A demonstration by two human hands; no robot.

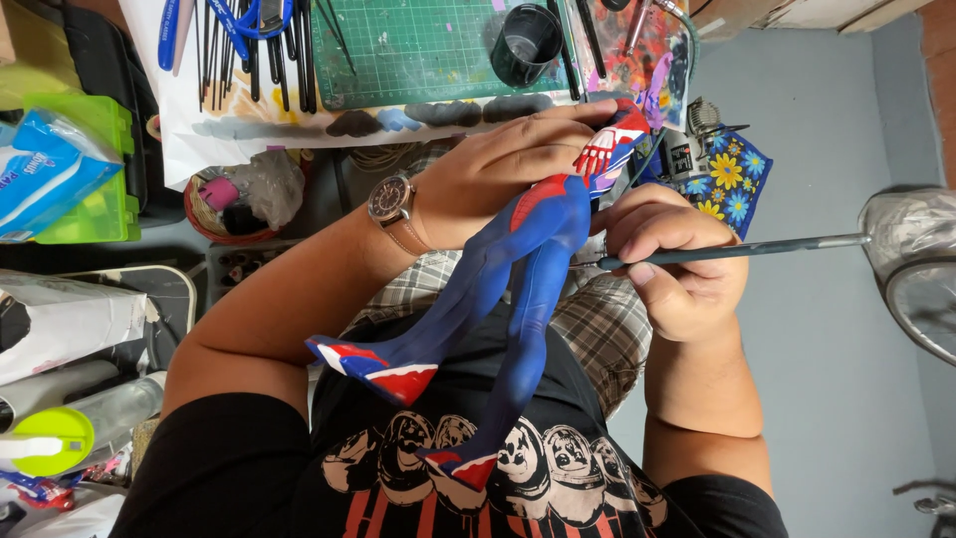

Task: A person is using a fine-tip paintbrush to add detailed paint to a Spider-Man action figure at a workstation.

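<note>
Blue-and-red painted plastic figurine (518, 259) held over lap, legs pointing toward black printed shirt (478, 468), red-white feet lowest. Left hand (498, 169), with brown-dial wristwatch (390, 199), clasps figurine's upper body. Right hand (677, 259) pinches thin dark-handled paintbrush (737, 249), tip at figurine's torso. Green cutting mat (418, 45) and black cup (525, 42) on tabletop beyond. Flowered blue cloth (732, 179) beside right hand.
</note>
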